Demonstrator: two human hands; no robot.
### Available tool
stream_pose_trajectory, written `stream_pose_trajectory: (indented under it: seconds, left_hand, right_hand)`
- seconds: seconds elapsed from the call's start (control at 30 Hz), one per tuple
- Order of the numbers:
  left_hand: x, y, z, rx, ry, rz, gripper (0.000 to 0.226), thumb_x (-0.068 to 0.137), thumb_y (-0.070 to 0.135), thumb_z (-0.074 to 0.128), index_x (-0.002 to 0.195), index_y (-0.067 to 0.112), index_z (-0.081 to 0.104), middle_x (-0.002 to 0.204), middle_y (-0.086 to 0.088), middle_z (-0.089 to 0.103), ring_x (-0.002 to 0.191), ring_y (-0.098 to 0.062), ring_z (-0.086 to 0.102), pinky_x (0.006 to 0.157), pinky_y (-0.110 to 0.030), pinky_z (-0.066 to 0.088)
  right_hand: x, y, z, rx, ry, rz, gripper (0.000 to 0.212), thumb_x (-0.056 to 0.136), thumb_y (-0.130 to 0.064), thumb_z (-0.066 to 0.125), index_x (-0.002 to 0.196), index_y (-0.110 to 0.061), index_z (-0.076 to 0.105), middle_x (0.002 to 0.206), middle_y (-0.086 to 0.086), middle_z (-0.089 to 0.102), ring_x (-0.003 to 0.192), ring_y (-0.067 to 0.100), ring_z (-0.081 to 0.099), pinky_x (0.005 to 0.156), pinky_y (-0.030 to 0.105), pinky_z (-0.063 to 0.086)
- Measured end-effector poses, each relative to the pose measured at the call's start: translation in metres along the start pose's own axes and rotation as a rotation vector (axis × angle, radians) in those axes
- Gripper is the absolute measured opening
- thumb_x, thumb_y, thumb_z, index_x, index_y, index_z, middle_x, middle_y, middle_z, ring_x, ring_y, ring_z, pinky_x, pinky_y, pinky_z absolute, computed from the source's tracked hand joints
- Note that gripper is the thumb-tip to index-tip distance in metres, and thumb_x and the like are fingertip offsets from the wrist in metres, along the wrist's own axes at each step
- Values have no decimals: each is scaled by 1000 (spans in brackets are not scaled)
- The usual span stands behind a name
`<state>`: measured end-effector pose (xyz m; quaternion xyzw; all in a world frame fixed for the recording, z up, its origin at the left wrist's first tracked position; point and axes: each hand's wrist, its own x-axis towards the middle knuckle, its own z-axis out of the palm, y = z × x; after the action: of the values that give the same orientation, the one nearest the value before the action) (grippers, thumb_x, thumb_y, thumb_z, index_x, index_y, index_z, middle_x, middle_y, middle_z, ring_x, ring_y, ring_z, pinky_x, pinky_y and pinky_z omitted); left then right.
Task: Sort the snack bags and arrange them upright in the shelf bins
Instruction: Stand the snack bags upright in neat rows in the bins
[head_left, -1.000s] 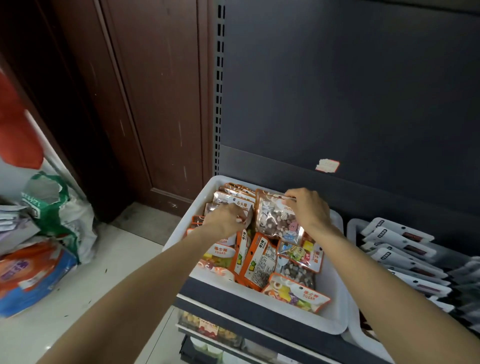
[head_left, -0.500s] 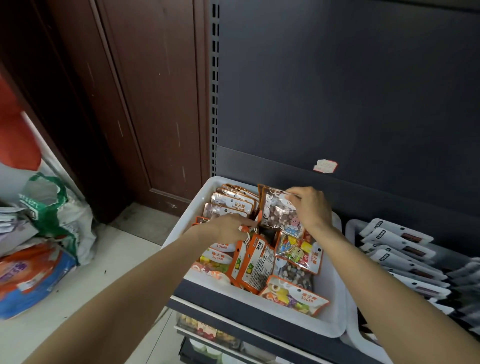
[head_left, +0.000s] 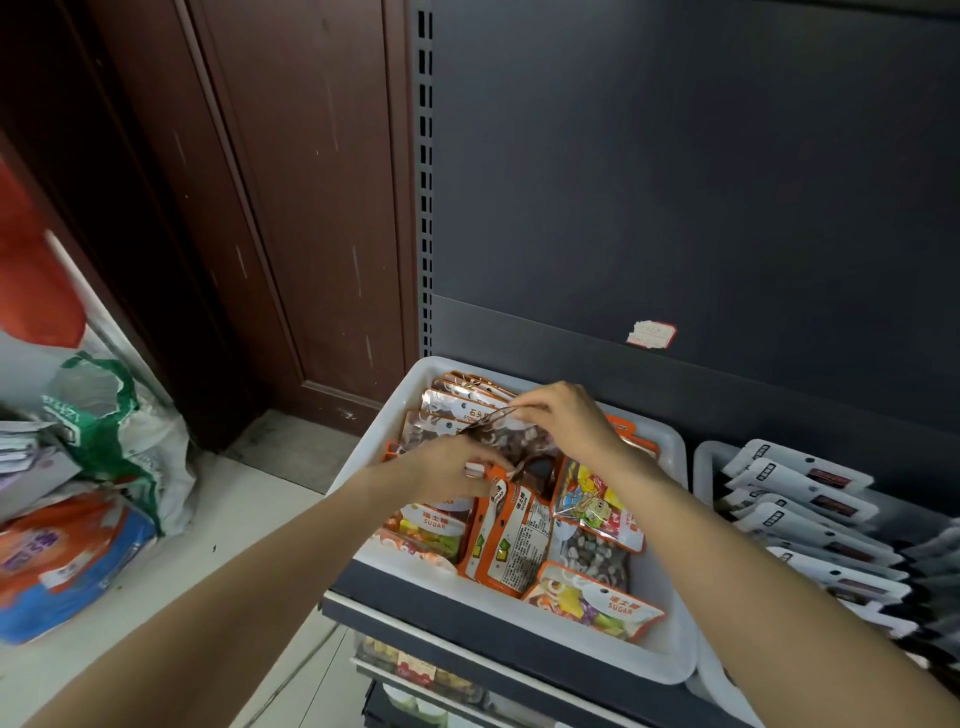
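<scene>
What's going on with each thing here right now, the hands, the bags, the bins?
Left hand: curled, gripping the brown candy bag's lower end.
Right hand: pinching the same bag's top edge.
Brown candy bag: held between both hands, tilted over the bin.
Upright row of bags: standing at the back left.
Orange SUGAR bags: lying loose, unsorted, in front.
White bin: partly filled.
Neighbouring bin: holds white packets, leaning in a row.

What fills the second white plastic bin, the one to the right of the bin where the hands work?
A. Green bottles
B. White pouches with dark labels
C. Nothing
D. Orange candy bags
B: the right white plastic bin holds a row of white pouches with dark labels.
</scene>
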<state>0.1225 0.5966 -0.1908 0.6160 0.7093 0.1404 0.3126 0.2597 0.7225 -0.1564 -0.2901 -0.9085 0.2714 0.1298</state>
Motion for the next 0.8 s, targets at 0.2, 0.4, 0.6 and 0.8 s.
stream_pose_trajectory:
  seconds: [0.2,0.4,0.6,0.8]
  left_hand:
    - [-11,-2,-8,-85,124,-7,25,91,24,61,115,23,63,114,5,67,106,-9,60,94,-24,46]
    - [-18,-23,-26,0,538,-129,36,86,26,66,119,25,51,109,2,55,100,-15,57,86,-35,52]
    - [-10,-26,-17,372,264,-72,64,95,42,51,149,35,17,156,1,16,144,-23,14,114,-45,20]
    - [-6,-27,-14,532,185,-87,67,98,48,38,148,42,-6,160,6,1,147,-23,0,117,-47,9]
  right_hand:
    - [15,-1,20,74,33,81,22,92,-18,60,109,-10,70,106,6,70,99,20,63,82,32,50]
    - [15,-3,44,121,-47,163,18,93,-17,57,107,-11,65,108,5,66,99,17,60,74,24,39]
    - [11,-9,51,64,-56,176,22,94,-17,55,113,-9,65,115,7,64,109,22,58,81,23,38]
    - [0,-5,46,-120,49,165,23,96,-16,53,115,-15,64,118,5,65,110,21,60,86,27,46]
